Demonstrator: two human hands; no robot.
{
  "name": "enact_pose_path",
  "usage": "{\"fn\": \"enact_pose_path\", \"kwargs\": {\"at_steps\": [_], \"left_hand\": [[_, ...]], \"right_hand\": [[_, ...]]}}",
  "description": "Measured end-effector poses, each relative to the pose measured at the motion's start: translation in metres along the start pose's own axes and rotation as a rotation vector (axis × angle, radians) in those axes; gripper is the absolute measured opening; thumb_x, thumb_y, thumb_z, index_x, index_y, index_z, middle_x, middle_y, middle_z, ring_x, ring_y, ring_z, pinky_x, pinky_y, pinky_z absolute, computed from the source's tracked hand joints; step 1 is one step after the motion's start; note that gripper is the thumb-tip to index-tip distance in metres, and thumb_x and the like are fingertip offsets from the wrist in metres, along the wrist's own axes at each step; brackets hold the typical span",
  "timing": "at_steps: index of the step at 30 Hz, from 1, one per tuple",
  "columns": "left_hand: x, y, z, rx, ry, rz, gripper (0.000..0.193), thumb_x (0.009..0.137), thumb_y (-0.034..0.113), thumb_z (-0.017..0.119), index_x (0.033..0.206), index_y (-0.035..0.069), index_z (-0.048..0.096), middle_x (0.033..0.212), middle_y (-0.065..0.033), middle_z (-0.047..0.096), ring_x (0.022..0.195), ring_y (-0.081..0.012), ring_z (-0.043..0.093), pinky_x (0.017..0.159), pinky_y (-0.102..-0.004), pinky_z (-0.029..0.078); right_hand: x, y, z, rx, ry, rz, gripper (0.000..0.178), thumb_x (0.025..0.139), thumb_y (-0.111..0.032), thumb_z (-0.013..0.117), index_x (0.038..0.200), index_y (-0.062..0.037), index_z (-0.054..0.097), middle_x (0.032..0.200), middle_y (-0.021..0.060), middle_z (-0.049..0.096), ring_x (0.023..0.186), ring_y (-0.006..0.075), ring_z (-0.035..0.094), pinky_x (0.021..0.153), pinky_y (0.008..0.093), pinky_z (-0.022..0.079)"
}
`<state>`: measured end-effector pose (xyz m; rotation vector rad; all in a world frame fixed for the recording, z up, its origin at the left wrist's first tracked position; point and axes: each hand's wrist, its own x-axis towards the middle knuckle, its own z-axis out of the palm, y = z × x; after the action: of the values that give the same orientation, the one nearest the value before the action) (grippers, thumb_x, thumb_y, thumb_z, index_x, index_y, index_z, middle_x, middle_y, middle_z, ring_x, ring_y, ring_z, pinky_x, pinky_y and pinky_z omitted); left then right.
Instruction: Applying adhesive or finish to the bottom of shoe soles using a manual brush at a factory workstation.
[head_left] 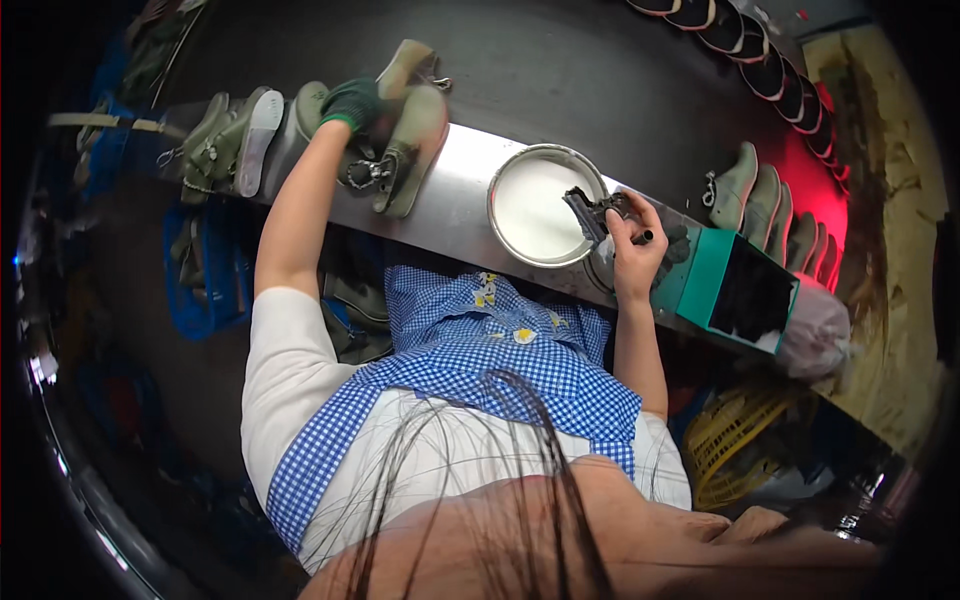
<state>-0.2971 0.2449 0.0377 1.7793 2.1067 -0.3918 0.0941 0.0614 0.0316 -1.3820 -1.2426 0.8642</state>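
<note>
My left hand (352, 104), in a dark green knit glove, reaches among olive-green shoes on the bench. It touches or lies right against them; its fingers blend into the shoes, so their grip cannot be made out. Just right of it, a shoe (418, 140) lies with its sole up and laces hanging, and a blurred shoe (407, 66) is behind that. My bare right hand (637, 245) is closed on a black-handled brush (588, 218). The brush head hangs over the right rim of a round metal pot (492, 215) with white liquid inside.
More shoes (222, 145) stand to the left, one showing a pale sole. Another row (748, 195) is at the right under red light, beside a teal box (705, 275) and a tied plastic bag (815, 330). Dark rounded pieces (745, 40) line the far right. A yellow basket (730, 435) sits lower right.
</note>
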Motion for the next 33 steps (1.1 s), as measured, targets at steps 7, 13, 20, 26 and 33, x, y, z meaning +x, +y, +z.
{"fn": "enact_pose_path", "kwargs": {"at_steps": [7,13,20,26,33], "left_hand": [[0.064,-0.077,0.052,-0.378,-0.083,0.083,0.058,0.082,0.042,0.065,0.118,-0.003,0.059,0.105,-0.0181,0.066,0.095,-0.0334,0.063,0.089,-0.0377,0.048],[0.051,-0.125,0.07,-0.475,0.157,0.204,0.063,0.078,0.043,0.067,0.123,0.0,0.056,0.113,-0.0178,0.063,0.1,-0.0344,0.062,0.091,-0.0395,0.047],[-0.003,-0.117,0.084,0.02,0.747,0.419,0.071,0.07,0.045,0.07,0.127,0.007,0.054,0.119,-0.0166,0.06,0.099,-0.0332,0.062,0.088,-0.0427,0.047],[-0.005,-0.067,0.101,0.328,0.764,0.266,0.056,0.072,0.039,0.067,0.119,0.011,0.058,0.098,-0.016,0.064,0.08,-0.0339,0.063,0.07,-0.0444,0.049],[0.021,-0.069,0.103,-0.106,0.372,0.198,0.059,0.086,0.052,0.055,0.111,-0.001,0.06,0.085,-0.0202,0.066,0.068,-0.0358,0.062,0.066,-0.0463,0.048]], "right_hand": [[-0.01,-0.009,-0.004,-0.01,0.078,0.02,0.037,0.081,0.001,0.068,0.117,0.0009,0.062,0.087,0.0024,0.06,0.055,0.0017,0.034,0.057,0.0142,0.035],[-0.008,0.002,-0.015,-0.006,0.122,0.063,0.036,0.081,0.002,0.067,0.117,0.0002,0.062,0.09,0.0031,0.061,0.054,0.0016,0.034,0.055,0.0139,0.033],[-0.009,0.011,-0.01,-0.02,0.124,0.039,0.037,0.081,0.001,0.068,0.117,0.0002,0.062,0.095,0.0049,0.063,0.054,0.0016,0.033,0.053,0.0141,0.033],[-0.004,0.001,-0.003,-0.146,0.074,-0.005,0.04,0.078,-0.002,0.072,0.117,0.0006,0.062,0.099,0.0081,0.065,0.052,0.0022,0.033,0.049,0.0152,0.032],[-0.014,0.006,-0.001,0.008,0.124,-0.021,0.041,0.076,-0.003,0.073,0.115,0.0007,0.062,0.104,0.0097,0.064,0.051,0.0025,0.034,0.047,0.0155,0.033]]}}
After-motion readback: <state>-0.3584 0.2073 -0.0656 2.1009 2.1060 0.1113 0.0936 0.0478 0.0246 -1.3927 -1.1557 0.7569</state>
